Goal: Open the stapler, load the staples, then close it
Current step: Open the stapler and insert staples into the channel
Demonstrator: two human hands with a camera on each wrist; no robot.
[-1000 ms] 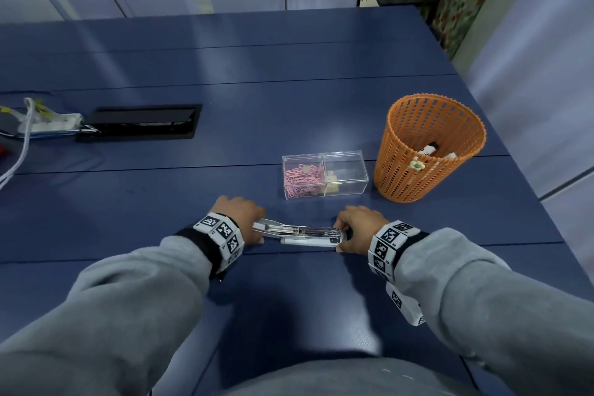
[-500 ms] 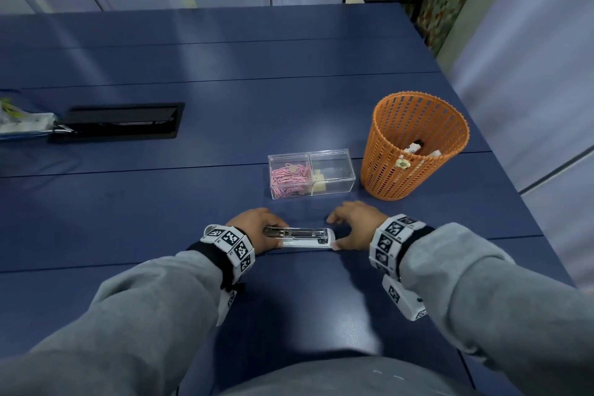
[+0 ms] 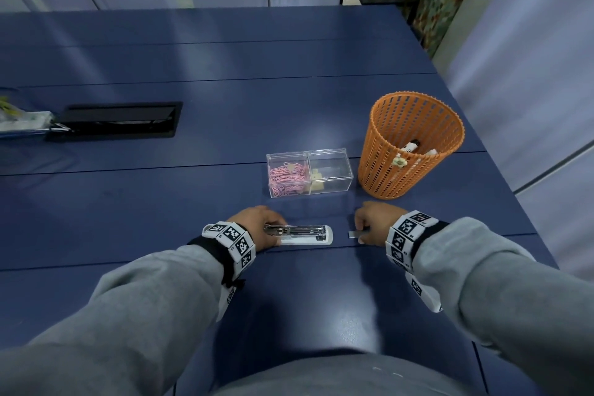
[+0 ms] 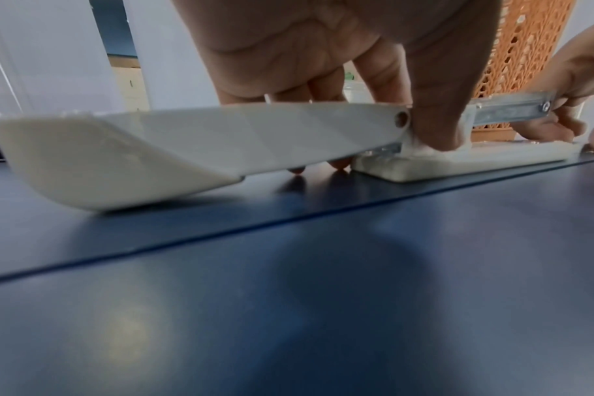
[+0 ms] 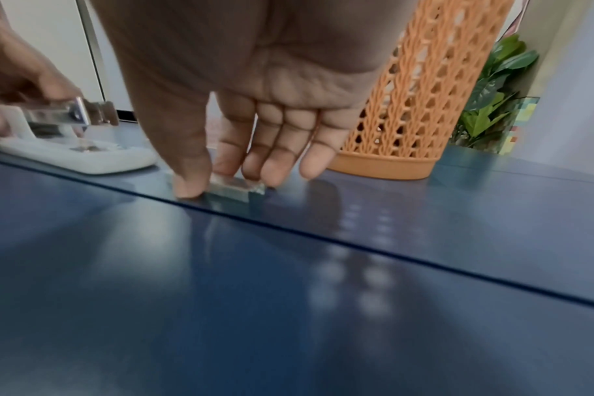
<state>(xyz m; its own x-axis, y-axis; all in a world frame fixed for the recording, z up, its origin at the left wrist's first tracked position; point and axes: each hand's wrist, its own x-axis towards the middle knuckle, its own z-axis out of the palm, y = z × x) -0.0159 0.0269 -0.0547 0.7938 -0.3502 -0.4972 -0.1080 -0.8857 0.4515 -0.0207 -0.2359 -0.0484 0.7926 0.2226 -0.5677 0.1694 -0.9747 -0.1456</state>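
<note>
A white stapler [image 3: 303,238] lies opened out flat near the front of the blue table [image 3: 160,202], its metal magazine [image 3: 295,229] facing up. In the left wrist view its white cover [image 4: 153,150] is swung back to the left of the base [image 4: 458,158]. My left hand [image 3: 257,225] grips the stapler at the hinge end, thumb [image 4: 434,120] pressed beside the pivot. A short way right of the stapler, my right hand [image 3: 374,222] pinches a short silver staple strip [image 5: 234,187] that lies on the table, thumb on one side and fingers on the other.
Behind the hands stands a clear two-part box [image 3: 310,172] holding pink paper clips. An orange mesh basket [image 3: 411,145] stands to its right, near the table's right edge. A black cable hatch [image 3: 119,120] is set in the table at far left.
My right hand has left the stapler's front end, moved to the right and taken hold of the staple strip on the table. The left hand has stayed on the stapler.
</note>
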